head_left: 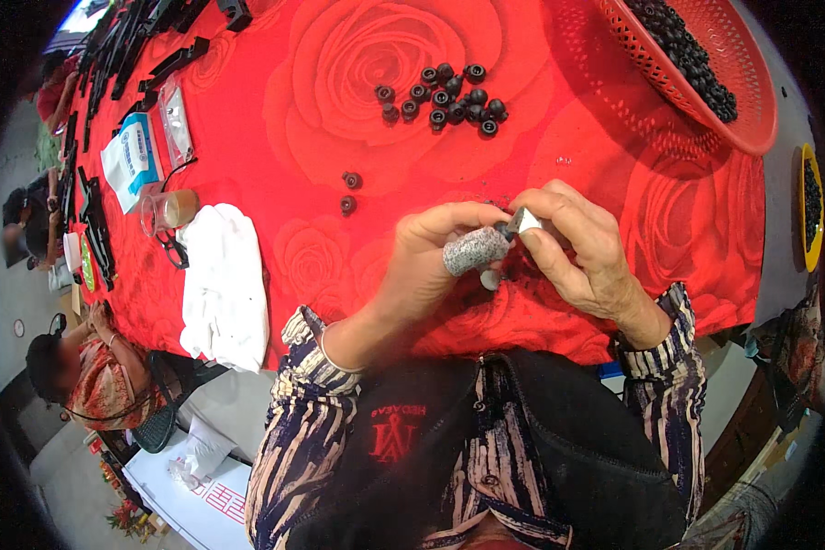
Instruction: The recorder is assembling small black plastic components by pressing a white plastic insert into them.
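Observation:
My left hand [431, 252] is closed on a small black knob-like part [503, 229], mostly hidden by the fingers. A grey speckled sleeve [477, 250] covers one of its digits. In my right hand [577, 243] is a small flat blade-like piece with a bright white face [528, 221], pinched between thumb and fingers. Both hands meet over the front of the table, and the piece's tip is against or very near the black part. Beyond them lies a cluster of similar black parts [455, 112], with two single black parts [348, 204] to the left.
A red rose-patterned cloth [312, 101] covers the table. At the far right stands a red basket [756, 119] of black pieces. A yellow tray [807, 247] sits beyond the right edge. White cloth [220, 289], a cup [170, 209] and black bars [124, 55] lie left.

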`<state>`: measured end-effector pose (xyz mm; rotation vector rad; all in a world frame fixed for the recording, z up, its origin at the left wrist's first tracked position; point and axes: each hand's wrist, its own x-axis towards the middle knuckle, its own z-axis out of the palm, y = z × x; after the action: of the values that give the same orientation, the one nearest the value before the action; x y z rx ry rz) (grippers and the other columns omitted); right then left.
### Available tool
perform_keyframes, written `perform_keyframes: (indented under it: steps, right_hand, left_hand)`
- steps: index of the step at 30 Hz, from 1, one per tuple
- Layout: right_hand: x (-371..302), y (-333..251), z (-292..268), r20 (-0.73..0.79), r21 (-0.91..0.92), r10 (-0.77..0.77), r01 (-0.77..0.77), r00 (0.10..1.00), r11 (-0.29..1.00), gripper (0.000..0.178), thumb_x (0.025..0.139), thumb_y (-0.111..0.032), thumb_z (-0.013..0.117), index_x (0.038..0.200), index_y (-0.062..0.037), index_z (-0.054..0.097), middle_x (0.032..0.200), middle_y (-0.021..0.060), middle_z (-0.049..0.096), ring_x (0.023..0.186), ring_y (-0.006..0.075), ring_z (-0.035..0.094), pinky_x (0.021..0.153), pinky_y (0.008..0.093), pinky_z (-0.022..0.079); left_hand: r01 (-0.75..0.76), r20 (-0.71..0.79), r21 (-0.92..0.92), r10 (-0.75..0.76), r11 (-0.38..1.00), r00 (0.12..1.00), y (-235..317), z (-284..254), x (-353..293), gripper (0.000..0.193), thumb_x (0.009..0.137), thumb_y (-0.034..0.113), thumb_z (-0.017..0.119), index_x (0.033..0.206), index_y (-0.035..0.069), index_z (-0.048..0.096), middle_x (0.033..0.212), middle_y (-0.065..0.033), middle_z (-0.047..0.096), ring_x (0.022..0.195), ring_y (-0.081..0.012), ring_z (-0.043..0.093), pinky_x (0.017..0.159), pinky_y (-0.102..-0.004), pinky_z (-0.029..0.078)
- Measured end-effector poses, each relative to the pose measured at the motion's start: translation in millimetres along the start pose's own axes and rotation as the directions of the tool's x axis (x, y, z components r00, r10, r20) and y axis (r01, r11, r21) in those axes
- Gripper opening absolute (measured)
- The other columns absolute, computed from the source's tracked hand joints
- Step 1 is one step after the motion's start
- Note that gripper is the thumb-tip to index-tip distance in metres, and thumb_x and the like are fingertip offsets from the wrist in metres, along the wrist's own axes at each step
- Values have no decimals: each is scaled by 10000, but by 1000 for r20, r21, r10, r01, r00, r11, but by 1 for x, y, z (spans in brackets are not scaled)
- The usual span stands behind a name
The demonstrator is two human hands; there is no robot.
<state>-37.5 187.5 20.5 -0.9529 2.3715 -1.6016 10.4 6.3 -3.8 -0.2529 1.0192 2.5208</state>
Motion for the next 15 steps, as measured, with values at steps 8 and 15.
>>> perform_keyframes:
  steps: [8, 15]
  right_hand:
    - [-3, 3, 2, -14, 4, 12, -12, 1000, 1000, 203, 803, 1, 575, 1002, 35, 548, 723, 134, 501, 611, 269, 529, 533, 347, 413]
    - [1, 2, 1, -13, -16, 22, -22, 1000, 1000, 195, 795, -7, 586, 987, 15, 559, 717, 133, 515, 606, 279, 540, 528, 353, 418]
  left_hand:
    - [8, -37, -75, -11, 997, 999, -10, -3, 1, 208, 843, 45, 613, 1044, -5, 601, 852, -102, 648, 672, -135, 615, 568, -247, 506]
    - [2, -16, -77, -3, 997, 1000, -9, -3, 1, 217, 850, 48, 607, 1054, -17, 576, 856, -106, 653, 685, -135, 620, 563, -242, 506]
